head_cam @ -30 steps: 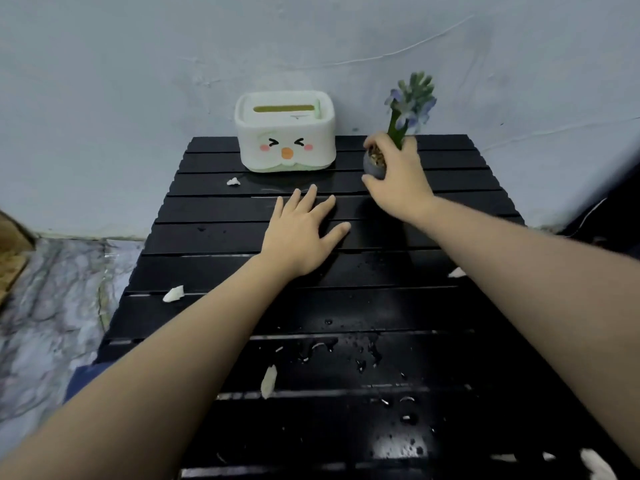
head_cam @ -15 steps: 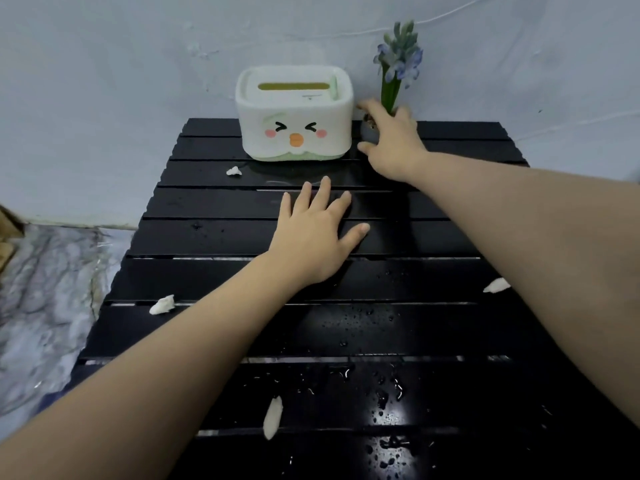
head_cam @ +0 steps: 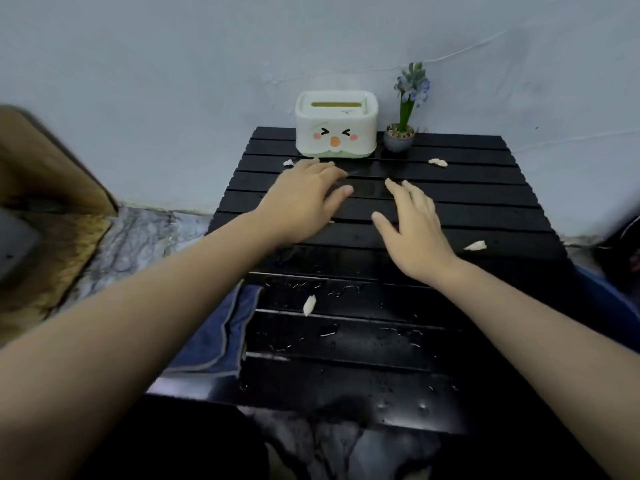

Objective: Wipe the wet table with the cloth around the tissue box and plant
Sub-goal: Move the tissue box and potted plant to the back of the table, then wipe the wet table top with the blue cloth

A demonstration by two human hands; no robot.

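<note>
Both hands are empty, with fingers spread and apart from one another: the left hand (head_cam: pixel 304 199) rests low over the far slats just in front of the white rounded plastic tissue box with a cartoon face (head_cam: pixel 335 124), and the right hand (head_cam: pixel 414 228) hovers over the middle slats. The folded blue cloth with grey edging (head_cam: pixel 221 336) hangs at the left edge of the black slatted table (head_cam: pixel 485 216), not yet picked up. Risk: a wiping sweep toward the far edge may strike the small grey ceramic pot holding a tall green stem with pale blue flowers (head_cam: pixel 399 137); the plant appears top-heavy and would likely tip. The tissue box looks light and may slide on the wet, glossy surface. The grooves between slats can trap water droplets (head_cam: pixel 332 329), so a flat pass may leave residue. Scattered white paper-like scraps (head_cam: pixel 309 304) would likely smear or cling to the damp cloth. The cloth appears soft and absorbent; the slats are hard, smooth and reflective
</note>
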